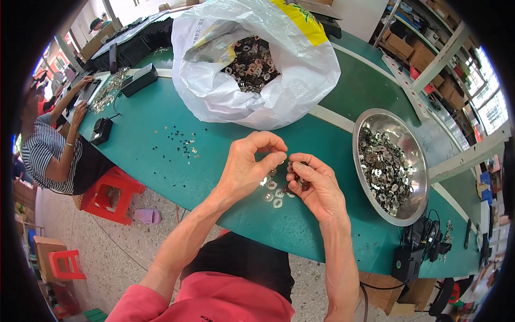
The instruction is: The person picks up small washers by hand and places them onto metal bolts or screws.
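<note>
Over the green table, my left hand (244, 163) is closed in a pinch, with a bright bit of a small metal piece at its fingertips. Close beside it on the right, my right hand (322, 190) curls round several small metal pieces (304, 181), its thumb on top of them. Under and between the hands, loose round metal pieces with cut-out centres (278, 203) lie on the table. Beyond the hands stands a white woven sack (214, 102), its mouth rolled open on many similar pieces. To the right, a steel bowl (360, 177) holds a heap of them.
Small dark and brassy bits (188, 147) are scattered on the table (155, 118) at left. Black boxes (139, 80) with cords stand farther left, near a co-worker in a striped shirt (45, 155). A black power adapter (407, 263) with cables sits at the right front edge.
</note>
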A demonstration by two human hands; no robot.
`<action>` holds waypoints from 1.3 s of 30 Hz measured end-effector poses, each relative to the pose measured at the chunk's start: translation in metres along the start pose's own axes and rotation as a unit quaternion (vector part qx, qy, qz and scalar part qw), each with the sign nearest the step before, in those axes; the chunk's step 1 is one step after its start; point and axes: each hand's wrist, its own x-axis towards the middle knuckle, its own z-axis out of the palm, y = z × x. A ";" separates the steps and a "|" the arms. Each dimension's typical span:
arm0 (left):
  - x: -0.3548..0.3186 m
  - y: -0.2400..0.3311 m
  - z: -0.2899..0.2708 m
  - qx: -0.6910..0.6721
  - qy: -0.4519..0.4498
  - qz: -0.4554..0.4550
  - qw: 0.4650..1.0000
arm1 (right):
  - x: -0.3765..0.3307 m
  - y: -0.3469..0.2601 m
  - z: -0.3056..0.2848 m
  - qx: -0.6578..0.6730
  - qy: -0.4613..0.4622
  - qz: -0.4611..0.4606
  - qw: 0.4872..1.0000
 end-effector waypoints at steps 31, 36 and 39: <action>0.000 -0.003 -0.012 0.279 -0.218 0.198 0.914 | 0.007 -0.002 -0.010 0.173 0.038 -0.012 0.984; 0.002 -0.005 -0.010 0.270 -0.178 0.199 0.925 | 0.005 -0.003 -0.011 0.168 0.037 -0.009 0.985; 0.006 -0.002 -0.009 0.181 -0.131 0.197 0.955 | 0.004 -0.001 -0.012 0.138 0.007 -0.015 0.990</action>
